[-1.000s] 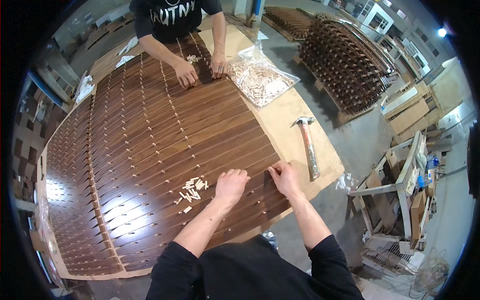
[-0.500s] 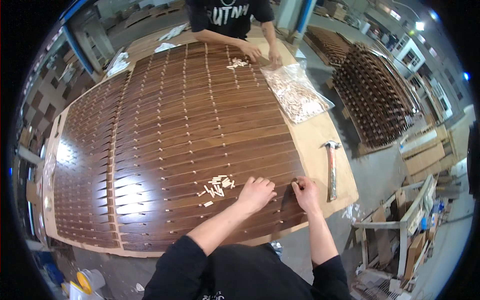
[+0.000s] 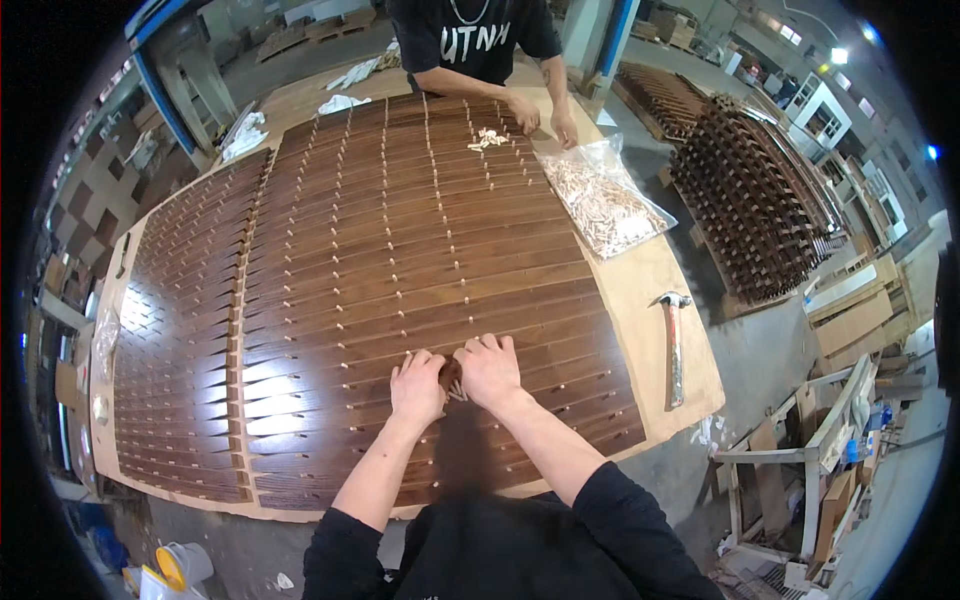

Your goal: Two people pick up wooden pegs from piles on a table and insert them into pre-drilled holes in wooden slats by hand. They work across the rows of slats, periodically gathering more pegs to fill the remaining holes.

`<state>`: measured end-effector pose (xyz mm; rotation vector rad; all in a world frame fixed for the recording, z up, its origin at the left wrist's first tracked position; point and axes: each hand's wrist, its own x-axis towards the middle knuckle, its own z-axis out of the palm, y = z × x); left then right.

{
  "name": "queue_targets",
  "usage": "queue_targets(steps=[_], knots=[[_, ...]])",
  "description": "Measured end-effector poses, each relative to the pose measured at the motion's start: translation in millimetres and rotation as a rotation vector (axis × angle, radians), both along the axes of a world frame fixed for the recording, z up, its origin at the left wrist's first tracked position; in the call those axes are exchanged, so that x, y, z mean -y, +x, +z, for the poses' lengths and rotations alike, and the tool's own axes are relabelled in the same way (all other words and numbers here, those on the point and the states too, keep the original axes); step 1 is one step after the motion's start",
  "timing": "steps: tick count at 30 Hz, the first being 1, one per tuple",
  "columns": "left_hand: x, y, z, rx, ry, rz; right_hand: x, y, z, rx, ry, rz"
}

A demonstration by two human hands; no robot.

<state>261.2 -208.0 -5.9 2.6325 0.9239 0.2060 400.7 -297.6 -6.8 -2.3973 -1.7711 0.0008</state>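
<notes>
Both hands sit side by side, knuckles up, on the near part of a wide panel of dark wooden slats laid flat on a plywood table. Left hand: fingers curled down onto a slat, thumb toward the other hand. Right hand: likewise curled, loosely fisted over the slat. Between them, at the thumbs, a few pale wooden dowel pegs show, pinched or gathered there; which hand actually grips them I cannot tell, as the fingers hide the contact.

Judgement: the hands are held close and low because the pegs are small and go into the gaps between slats. Rows of the same pale pegs dot the seams across the whole panel.

The pegs lie directly under and between the two thumbs, touching both hands as far as can be seen.

A clear plastic bag of pegs lies at the far right of the table, well apart from these hands. A claw hammer rests on the bare table edge to the right, handle toward the person. At the far side another person's hands rest on the panel beside a small loose heap of pegs. Stacks of finished slat panels stand on the floor beyond.
</notes>
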Motion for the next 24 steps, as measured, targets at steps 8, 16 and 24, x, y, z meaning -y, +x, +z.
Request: queue_targets(steps=[8, 16, 24], knots=[[-0.4, -8.9, -2.6, 0.033, -0.098, 0.068, 15.5, 4.5, 8.9, -0.412, 0.225, -0.023], [-2.1, 2.4, 16.0, -0.114, -0.177, -0.003, 114.8, 95.2, 24.3, -0.742, 0.256, -0.53], [4.2, -0.8, 20.1, -0.063, -0.184, 0.013, 125.2, 101.4, 3.9, -0.211, 0.209, -0.26]])
